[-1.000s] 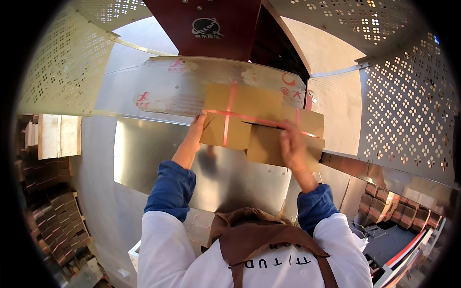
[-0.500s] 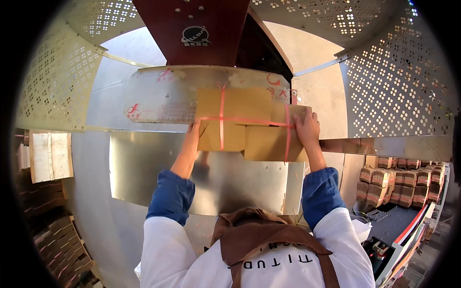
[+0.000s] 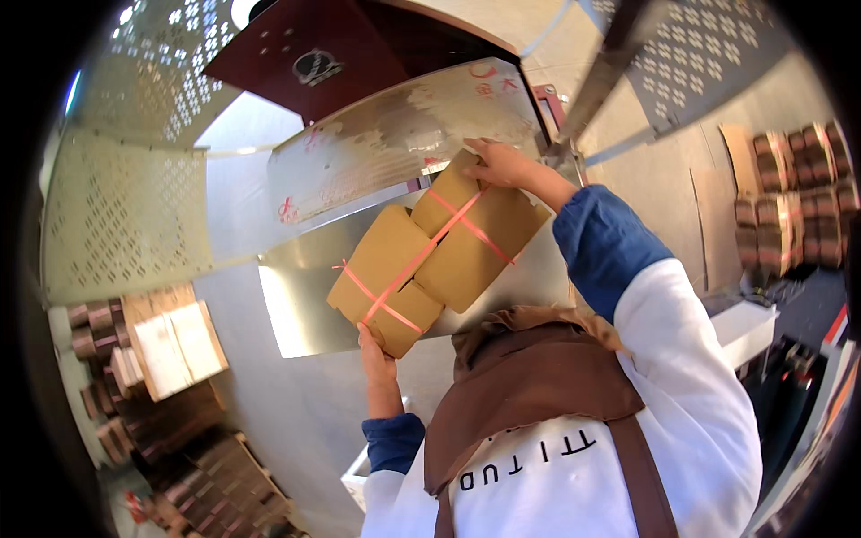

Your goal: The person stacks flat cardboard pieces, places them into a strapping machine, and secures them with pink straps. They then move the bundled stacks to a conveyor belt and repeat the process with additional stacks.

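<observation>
A bundle of folded brown cardboard (image 3: 457, 247), tied with pink plastic straps, lies slantwise between my hands, over the shiny metal table. One strap runs along its length and two cross it. My left hand (image 3: 378, 357) grips its near left corner, thumb side against the edge; most of those fingers are hidden underneath. At the far right end, my right hand (image 3: 502, 166) is wrapped over the edge, fingers bent around the cardboard. Just beyond the bundle is the worn metal bed (image 3: 359, 166) of a dark red machine (image 3: 359, 54).
Perforated metal guards (image 3: 126, 215) flank the machine, and a blurred bar (image 3: 596, 85) crosses at the right. Stacks of strapped cardboard bundles stand at the lower left (image 3: 224, 489) and the far right (image 3: 794, 202). A pale wooden board (image 3: 179, 350) rests on the left stacks.
The bundle has come off the machine bed toward me and turned counter-clockwise, its left end now nearer my body. Both hands have kept hold. My view and body have turned too.
</observation>
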`<control>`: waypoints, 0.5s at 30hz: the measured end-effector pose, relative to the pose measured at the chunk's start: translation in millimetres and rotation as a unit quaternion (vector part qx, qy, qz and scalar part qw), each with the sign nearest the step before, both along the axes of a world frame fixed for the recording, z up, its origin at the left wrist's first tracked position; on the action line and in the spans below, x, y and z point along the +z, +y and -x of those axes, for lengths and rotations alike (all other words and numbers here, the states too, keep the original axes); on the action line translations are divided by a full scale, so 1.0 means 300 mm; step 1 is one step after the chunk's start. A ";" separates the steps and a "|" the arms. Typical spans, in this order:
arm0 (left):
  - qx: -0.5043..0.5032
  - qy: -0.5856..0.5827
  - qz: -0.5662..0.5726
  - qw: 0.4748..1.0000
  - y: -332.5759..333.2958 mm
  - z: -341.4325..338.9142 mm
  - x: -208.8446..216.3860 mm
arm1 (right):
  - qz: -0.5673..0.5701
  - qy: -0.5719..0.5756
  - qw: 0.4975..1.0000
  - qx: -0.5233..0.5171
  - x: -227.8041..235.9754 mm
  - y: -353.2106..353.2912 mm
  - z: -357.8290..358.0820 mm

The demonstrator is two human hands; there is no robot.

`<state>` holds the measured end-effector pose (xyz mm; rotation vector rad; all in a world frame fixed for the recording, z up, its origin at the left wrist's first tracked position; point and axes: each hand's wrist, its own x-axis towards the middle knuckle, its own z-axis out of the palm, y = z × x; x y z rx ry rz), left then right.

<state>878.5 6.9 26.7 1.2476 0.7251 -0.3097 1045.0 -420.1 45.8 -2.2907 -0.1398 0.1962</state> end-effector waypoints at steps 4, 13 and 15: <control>-0.030 0.033 -0.070 0.997 -0.030 -0.012 0.030 | -0.062 0.086 0.994 -0.004 0.032 -0.123 0.136; -0.119 -0.009 -0.117 0.986 -0.018 -0.234 0.007 | -0.059 0.149 0.983 -0.090 -0.115 -0.067 0.139; -0.140 -0.012 -0.130 0.981 0.021 -0.321 0.033 | -0.056 0.143 0.982 -0.113 -0.123 -0.047 0.044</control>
